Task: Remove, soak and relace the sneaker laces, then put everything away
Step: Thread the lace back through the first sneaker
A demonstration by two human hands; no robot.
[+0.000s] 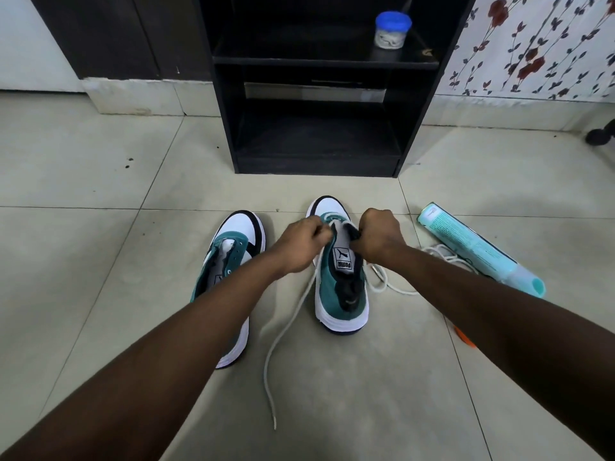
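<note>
1. Two teal, white and black sneakers stand side by side on the tiled floor (100,161), toes pointing toward a black shelf unit (319,94).
2. The right-hand sneaker (342,294) sits between both hands. Its black tongue label faces up.
3. The left hand (301,246) is at the near-left side of that shoe's eyelets, fingers curled and pinching the white lace (289,324).
4. The right hand (377,236) is closed in a fist at the shoe's right edge, gripping the tongue or collar; whether it also holds a strand of lace cannot be told.
5. The lace crosses the lowest eyelets near the toe. One long free end trails from the left hand down across the floor toward the viewer.
6. The other free end loops on the floor just to the right of the shoe, passing under the right forearm.
7. The left-hand sneaker (233,257) stands apart from the hands, partly covered by the left forearm. No lace shows in its eyelets.
8. A pale turquoise tube (479,251) lies on its side on the floor to the right of the shoes; a bundle of white lace (442,254) lies against it.
9. A sliver of something orange (464,337) shows beside the right forearm; unidentifiable.
10. A small tub with a blue lid (392,29) stands on the upper shelf.
11. Floral wallpaper (539,44) covers the wall at right.
</note>
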